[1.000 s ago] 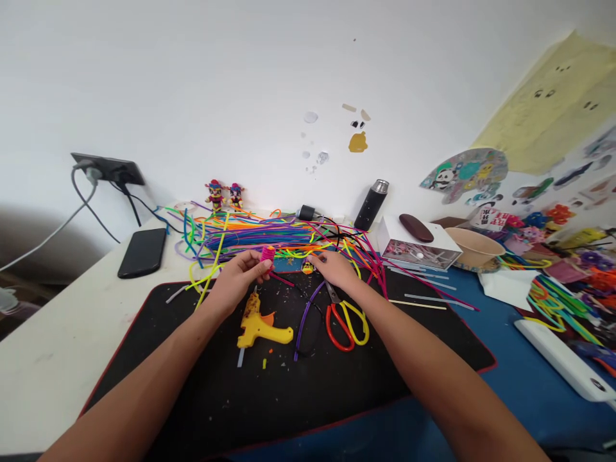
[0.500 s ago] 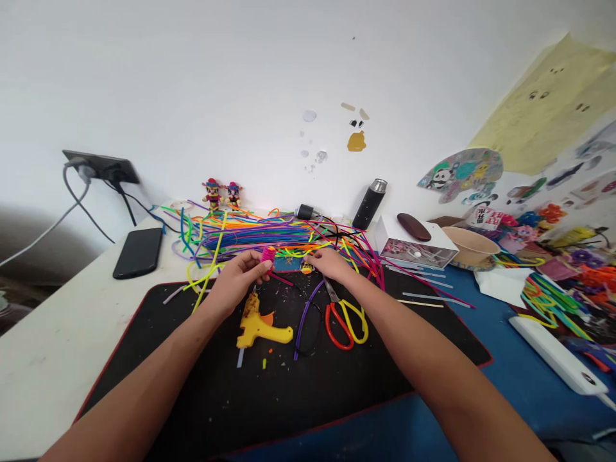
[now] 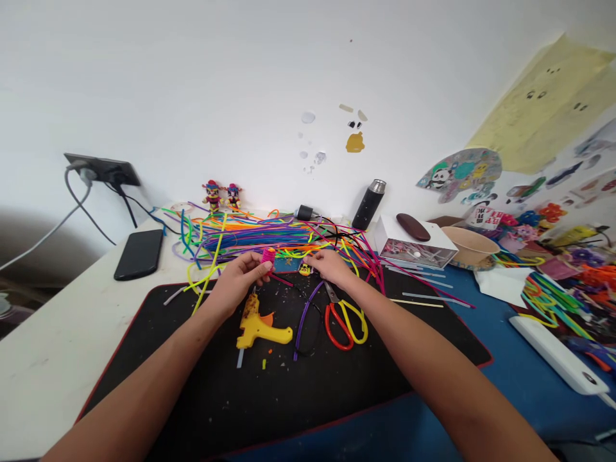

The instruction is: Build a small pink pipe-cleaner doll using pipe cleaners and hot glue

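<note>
My left hand (image 3: 240, 274) is closed on a small pink pipe-cleaner piece (image 3: 268, 258), held upright between thumb and fingers. To its right my right hand (image 3: 332, 265) pinches a small yellow figure piece (image 3: 305, 270) with dark markings, just above the far part of the black mat. The two pieces are apart. Below my left hand lies a yellow glue gun (image 3: 262, 328), with a clear glue stick out of its back. Scissors (image 3: 345, 324) with one red and one yellow handle lie under my right wrist, beside a bent purple pipe cleaner (image 3: 304, 317).
A heap of coloured pipe cleaners (image 3: 260, 237) spreads behind the black mat (image 3: 216, 391). Two finished dolls (image 3: 212, 196) stand by the wall. A phone (image 3: 139, 255) lies left. At right are a flask (image 3: 369, 205), a white box (image 3: 447, 244), a bowl (image 3: 471, 245) and a power strip (image 3: 558, 354).
The yellow figure piece has shifted and turned slightly in my right hand. My left hand keeps its hold on the pink piece, nearly still. The view has moved a little.
</note>
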### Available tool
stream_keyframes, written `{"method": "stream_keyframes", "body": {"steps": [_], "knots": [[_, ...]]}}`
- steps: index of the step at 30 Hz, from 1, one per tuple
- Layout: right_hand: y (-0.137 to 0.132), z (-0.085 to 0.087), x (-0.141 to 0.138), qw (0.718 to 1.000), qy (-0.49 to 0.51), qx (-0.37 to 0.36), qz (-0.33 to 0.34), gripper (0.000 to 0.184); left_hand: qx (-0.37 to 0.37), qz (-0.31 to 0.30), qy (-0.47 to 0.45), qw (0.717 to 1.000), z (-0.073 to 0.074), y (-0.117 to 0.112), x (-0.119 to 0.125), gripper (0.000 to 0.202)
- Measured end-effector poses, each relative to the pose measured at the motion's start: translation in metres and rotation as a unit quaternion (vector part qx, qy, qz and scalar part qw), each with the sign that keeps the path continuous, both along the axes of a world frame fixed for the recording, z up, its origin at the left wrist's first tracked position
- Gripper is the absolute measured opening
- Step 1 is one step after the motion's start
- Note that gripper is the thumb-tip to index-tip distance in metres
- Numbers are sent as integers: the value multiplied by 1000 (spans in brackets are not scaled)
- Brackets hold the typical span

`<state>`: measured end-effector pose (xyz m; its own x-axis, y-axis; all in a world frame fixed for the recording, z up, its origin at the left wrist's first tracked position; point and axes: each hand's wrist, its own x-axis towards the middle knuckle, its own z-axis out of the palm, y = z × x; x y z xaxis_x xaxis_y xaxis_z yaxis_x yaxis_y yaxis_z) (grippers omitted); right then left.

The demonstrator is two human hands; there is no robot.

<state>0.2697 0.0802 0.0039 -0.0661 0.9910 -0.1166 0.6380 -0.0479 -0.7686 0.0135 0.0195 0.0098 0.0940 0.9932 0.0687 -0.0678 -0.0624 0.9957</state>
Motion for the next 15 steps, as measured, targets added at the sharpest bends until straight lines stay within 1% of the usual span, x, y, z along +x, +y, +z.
{"method": "stream_keyframes", "body": {"steps": [4,8,9,12,15], "knots": [[-4,9,-11,996,86,17,0,41,-10,-6,-30,999,0,-1,1,47],[-10,21,-30,983,179,26,15,52,-53,-9,-89,995,-1,-1,2,46],[-13,23,-36,977,209,25,18,55,-67,-13,-108,992,-1,-1,2,46],[-21,23,-52,944,329,-1,31,57,-101,-35,-164,981,-1,-1,1,43],[-26,19,-63,926,375,-15,41,56,-118,-42,-204,971,-2,1,0,36]]}}
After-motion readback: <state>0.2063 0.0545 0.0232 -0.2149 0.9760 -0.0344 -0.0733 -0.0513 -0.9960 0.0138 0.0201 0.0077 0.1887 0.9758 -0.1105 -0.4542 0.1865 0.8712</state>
